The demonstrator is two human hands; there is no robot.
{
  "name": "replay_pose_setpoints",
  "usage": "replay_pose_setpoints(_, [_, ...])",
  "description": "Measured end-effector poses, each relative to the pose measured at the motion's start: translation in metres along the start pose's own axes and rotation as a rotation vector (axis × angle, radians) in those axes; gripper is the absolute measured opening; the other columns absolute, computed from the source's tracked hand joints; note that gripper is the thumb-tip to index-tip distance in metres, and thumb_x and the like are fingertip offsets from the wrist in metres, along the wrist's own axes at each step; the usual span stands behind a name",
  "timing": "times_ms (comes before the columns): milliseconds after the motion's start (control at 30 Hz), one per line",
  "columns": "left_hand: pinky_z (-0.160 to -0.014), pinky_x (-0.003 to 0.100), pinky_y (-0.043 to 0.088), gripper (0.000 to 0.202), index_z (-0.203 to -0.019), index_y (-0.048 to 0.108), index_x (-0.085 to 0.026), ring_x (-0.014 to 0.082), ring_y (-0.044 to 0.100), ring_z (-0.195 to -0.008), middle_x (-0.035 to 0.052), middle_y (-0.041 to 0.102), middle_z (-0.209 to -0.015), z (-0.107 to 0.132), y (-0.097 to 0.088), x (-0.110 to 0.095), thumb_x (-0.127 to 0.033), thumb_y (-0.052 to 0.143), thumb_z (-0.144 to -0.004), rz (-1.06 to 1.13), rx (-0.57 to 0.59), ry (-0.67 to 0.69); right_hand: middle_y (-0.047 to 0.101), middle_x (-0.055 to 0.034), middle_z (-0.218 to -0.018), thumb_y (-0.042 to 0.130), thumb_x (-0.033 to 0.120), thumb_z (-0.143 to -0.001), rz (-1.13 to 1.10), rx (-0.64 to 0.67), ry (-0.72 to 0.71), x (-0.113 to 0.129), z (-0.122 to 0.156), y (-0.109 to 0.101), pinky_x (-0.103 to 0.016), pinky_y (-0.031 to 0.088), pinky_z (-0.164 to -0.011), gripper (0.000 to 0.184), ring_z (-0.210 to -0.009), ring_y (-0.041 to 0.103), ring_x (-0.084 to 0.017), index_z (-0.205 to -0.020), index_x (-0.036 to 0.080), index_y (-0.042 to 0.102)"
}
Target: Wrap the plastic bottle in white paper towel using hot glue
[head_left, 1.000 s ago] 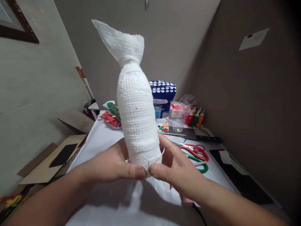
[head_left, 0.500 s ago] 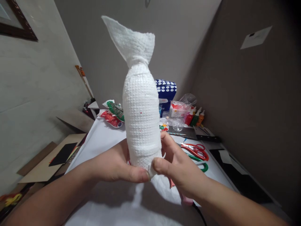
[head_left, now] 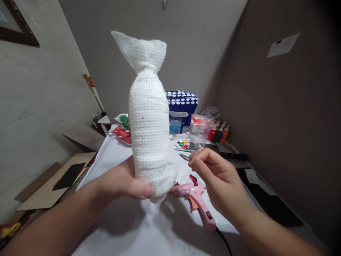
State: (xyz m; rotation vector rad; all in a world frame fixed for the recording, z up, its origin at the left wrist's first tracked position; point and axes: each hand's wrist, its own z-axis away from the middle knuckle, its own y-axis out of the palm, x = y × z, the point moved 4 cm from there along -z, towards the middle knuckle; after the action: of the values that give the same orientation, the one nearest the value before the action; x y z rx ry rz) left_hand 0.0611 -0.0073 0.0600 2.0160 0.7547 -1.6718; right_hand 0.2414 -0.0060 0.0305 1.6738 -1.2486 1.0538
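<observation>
My left hand (head_left: pixel 125 183) grips the lower end of a white bottle-shaped form (head_left: pixel 150 131). It is wrapped in textured cloth or paper towel, pinched to a neck and flared at the top. It stands upright with a slight tilt, and a tiny red speck marks its side. My left thumb lies across the front; the other fingers are hidden behind. Off to the right, my right hand (head_left: pixel 217 181) is apart from the form, thumb and fingers pressed together. Anything pinched there is too small to make out. Below that hand lies a pink glue gun (head_left: pixel 195 199).
Metal blade tips (head_left: pixel 183 156) show beside my right fingers. Farther back are a paint palette (head_left: pixel 182 144), a blue bag (head_left: pixel 183 106), a blue-labelled clear container (head_left: pixel 175 126), paint bottles (head_left: pixel 218 134) and a knife (head_left: pixel 234 156). Cardboard sheets (head_left: pixel 50 185) lie at left.
My right hand has let go of the form's lower end and moved right and slightly up. The form has shifted left in my left hand, and the glue gun shows more fully.
</observation>
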Motion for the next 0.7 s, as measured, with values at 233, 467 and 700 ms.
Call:
replay_pose_setpoints(233, [-0.070, 0.028, 0.050, 0.054, -0.115, 0.069, -0.017, 0.0231, 0.065, -0.083, 0.0075, 0.072, -0.097, 0.001, -0.001, 0.018, -0.029, 0.076, -0.063, 0.179, -0.102, -0.063, 0.054, 0.0025, -0.087, 0.079, 0.024, -0.074, -0.044, 0.155, 0.132, -0.017, 0.013, 0.013, -0.024, 0.041, -0.062, 0.030, -0.076, 0.050, -0.013, -0.091, 0.025, 0.055])
replay_pose_setpoints(467, [-0.079, 0.039, 0.054, 0.063, -0.129, 0.060, -0.022, 0.0313, 0.067, -0.094, 0.0103, 0.070, -0.114, 0.004, -0.004, 0.037, -0.028, 0.076, -0.068, 0.234, -0.048, -0.110, 0.062, -0.0013, -0.101, 0.081, 0.023, -0.073, -0.484, 0.344, 0.322, -0.030, 0.019, 0.041, -0.026, 0.048, -0.073, 0.050, -0.082, 0.059, -0.011, -0.108, 0.024, 0.044])
replay_pose_setpoints(700, [-0.094, 0.039, 0.050, 0.060, -0.129, 0.061, -0.025, 0.0313, 0.062, -0.112, 0.0066, 0.069, -0.120, 0.002, -0.008, 0.027, -0.025, 0.078, -0.071, -0.041, -0.064, -0.067, 0.058, -0.0049, -0.119, 0.079, 0.024, -0.076, -0.626, 0.287, 0.300, -0.032, 0.016, 0.041, -0.028, 0.048, -0.083, 0.048, -0.100, 0.061, -0.015, -0.109, 0.024, 0.044])
